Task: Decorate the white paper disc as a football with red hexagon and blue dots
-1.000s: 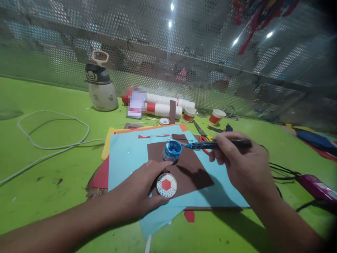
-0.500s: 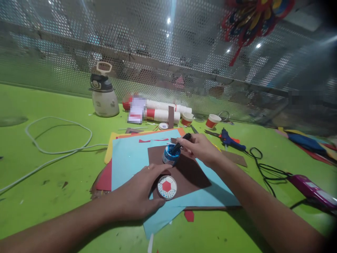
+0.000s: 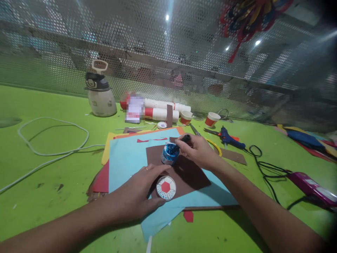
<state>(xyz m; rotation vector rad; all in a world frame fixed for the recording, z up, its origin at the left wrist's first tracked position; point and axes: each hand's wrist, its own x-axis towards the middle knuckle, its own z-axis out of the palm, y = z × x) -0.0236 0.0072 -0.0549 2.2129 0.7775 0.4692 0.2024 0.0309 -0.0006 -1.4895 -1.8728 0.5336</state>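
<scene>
My right hand [image 3: 196,149] pinches a black pen-like tool [image 3: 186,138], whose lower end dips into a small jar of blue paint [image 3: 170,156]. The jar stands open on a brown sheet [image 3: 191,175]. Close in front of it, my left hand [image 3: 143,188] curves its thumb and fingers round the edge of a white disc [image 3: 166,188]. That disc has a red hexagon in its middle and blue dots in some of its lower sections. Light blue paper [image 3: 126,158] lies under the brown sheet.
Behind the paper stand a bottle [image 3: 101,100], stacked paper cups [image 3: 162,115], a phone [image 3: 135,109] and two small cups [image 3: 212,120]. On the right are yellow-handled scissors [image 3: 218,147], a blue glue gun [image 3: 229,137] and a purple device [image 3: 313,188] with black cord. A white cable [image 3: 52,154] loops left.
The view has shifted slightly. The black tool stays in the jar, with my right hand moved a little and more of the yellow scissor handle showing. My left hand stays at the disc.
</scene>
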